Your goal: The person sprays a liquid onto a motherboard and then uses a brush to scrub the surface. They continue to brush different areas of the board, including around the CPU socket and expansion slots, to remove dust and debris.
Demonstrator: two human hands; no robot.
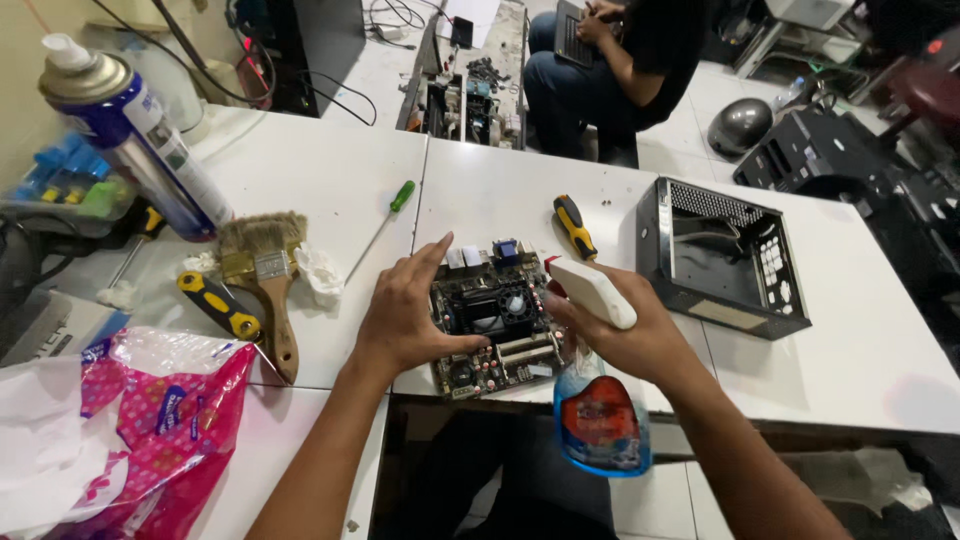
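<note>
A small computer motherboard [497,318] with a black fan lies on the white table [860,350] near its front edge. My left hand [405,310] rests on the board's left side, thumb across its lower part, holding it. My right hand [630,335] grips a spray bottle [600,400] with a white trigger head and blue liquid. The nozzle points at the board from its right side.
A paint brush [268,275], several yellow-and-black screwdrivers [574,226], a green-handled screwdriver [385,218] and a spray can [130,130] lie on the left and middle. An open black metal case [720,260] sits right. Pink plastic bags [150,420] lie at bottom left. A seated person [610,70] works behind.
</note>
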